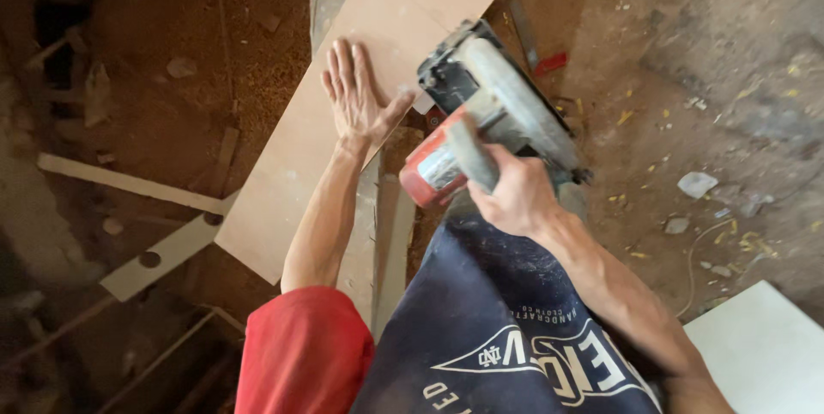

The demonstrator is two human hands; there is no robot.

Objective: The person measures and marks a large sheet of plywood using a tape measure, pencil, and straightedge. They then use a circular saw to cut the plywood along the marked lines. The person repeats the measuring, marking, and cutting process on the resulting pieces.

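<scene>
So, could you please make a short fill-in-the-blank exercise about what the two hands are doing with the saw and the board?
1. The left hand lies ____ on the brown board, fingers spread.
2. The right hand grips the handle of a circular ____ with a red body.
3. The saw sits at the board's ____ edge, as the camera sees it.

Missing words: flat; saw; right

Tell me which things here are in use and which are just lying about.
In use: left hand flat on the brown board; right hand gripping the circular saw.
Lying about: drilled strip, thin batten, white panel, red scrap.
</scene>
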